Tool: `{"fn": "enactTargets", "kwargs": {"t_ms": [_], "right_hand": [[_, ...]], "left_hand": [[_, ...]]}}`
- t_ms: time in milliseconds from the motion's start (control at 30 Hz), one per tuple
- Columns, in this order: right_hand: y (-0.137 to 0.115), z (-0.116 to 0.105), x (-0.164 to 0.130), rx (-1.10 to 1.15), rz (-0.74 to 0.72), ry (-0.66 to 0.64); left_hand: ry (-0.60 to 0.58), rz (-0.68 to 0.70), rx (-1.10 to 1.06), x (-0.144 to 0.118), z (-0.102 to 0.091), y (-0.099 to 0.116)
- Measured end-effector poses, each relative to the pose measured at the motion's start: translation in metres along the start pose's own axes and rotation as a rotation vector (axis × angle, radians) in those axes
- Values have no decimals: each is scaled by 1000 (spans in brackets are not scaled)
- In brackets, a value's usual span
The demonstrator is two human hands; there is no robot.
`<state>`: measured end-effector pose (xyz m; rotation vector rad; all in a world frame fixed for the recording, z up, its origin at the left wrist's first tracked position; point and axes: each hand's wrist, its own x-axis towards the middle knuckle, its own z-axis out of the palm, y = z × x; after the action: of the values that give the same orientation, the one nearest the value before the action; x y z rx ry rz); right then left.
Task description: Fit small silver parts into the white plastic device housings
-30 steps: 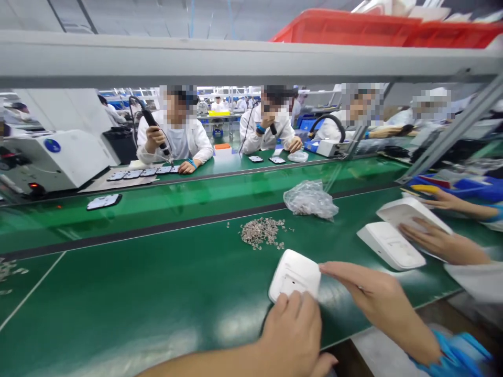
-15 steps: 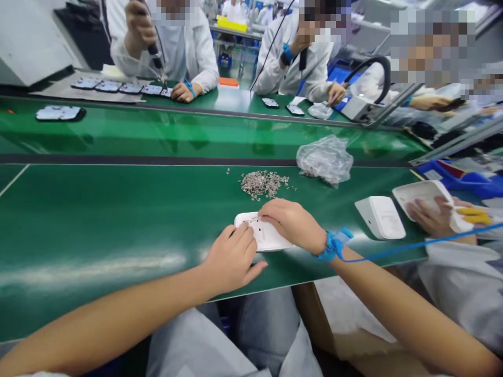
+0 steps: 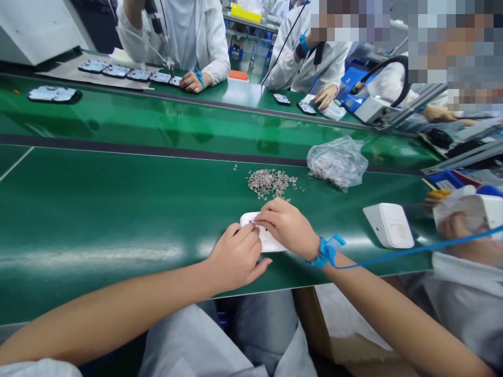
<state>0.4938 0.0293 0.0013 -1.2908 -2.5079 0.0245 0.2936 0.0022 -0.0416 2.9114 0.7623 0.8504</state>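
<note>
A small white plastic housing [image 3: 266, 240] lies flat on the green bench mat [image 3: 118, 209]. My left hand [image 3: 237, 256] rests on its left edge, fingers curled against it. My right hand [image 3: 286, 225] covers its top and right side, fingertips pinched at a spot near the upper left corner; whether they hold a small part I cannot tell. A blue wrist strap [image 3: 328, 250] with a blue cord sits on my right wrist. A loose heap of small metal screws [image 3: 271, 182] lies just beyond the housing.
A clear bag of screws [image 3: 338, 162] sits behind to the right. Another white housing [image 3: 389, 225] lies at right, beside a co-worker's hand holding a further one [image 3: 471, 209]. Across the conveyor belt [image 3: 157, 125], people in white coats work with drivers over dark panels [image 3: 129, 73].
The view tipped down from the overhead rail to the bench. My hands closed in over the white housing, and since half a second ago they have barely moved.
</note>
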Motion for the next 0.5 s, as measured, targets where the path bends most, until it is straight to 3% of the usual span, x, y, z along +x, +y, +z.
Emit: {"fn": "enactTargets", "kwargs": {"t_ms": [233,500], "right_hand": [[-2,-4,7,28,164,-60],[-11,-10,-17,123,83,63]], "left_hand": [[20,-10,-2,1,0,0],[-12,13,41,2,-1,0]]}}
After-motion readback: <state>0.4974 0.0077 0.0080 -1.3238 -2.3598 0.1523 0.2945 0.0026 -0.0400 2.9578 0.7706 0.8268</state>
